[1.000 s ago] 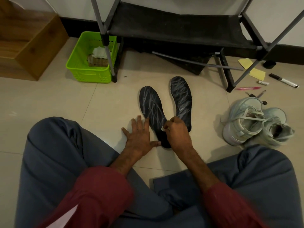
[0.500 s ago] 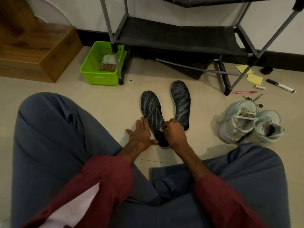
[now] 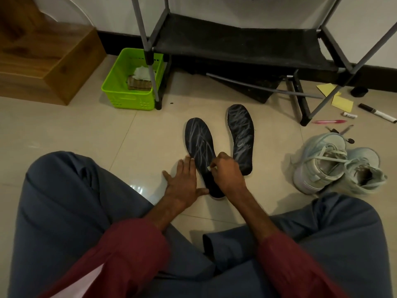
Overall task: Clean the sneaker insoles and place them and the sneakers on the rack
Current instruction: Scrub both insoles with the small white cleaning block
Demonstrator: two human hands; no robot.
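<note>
The left hand (image 3: pixel 182 183) lies flat on the beige tiled floor (image 3: pixel 86 130), fingers straight, their tips against the edge of the nearer black foam insole streaked with white marks (image 3: pixel 199 143). The right hand (image 3: pixel 227 175) is curled over that insole's heel half, its fingers pinching a small pale scrap (image 3: pixel 208 168); I cannot tell what the scrap is. The second black streaked insole (image 3: pixel 241 134) lies just beside it. The pair of pale mint lace-up sneakers (image 3: pixel 322 166) sits well apart to the right, and the black fabric shelf of the grey-tube rack (image 3: pixel 236 46) stands beyond.

The left hand only borders the insole rather than pinning it, so a firm rub could slide or buckle it on the smooth tile. So small a scrap may slip from the pinch, or smear the marks instead of lifting them.
</note>
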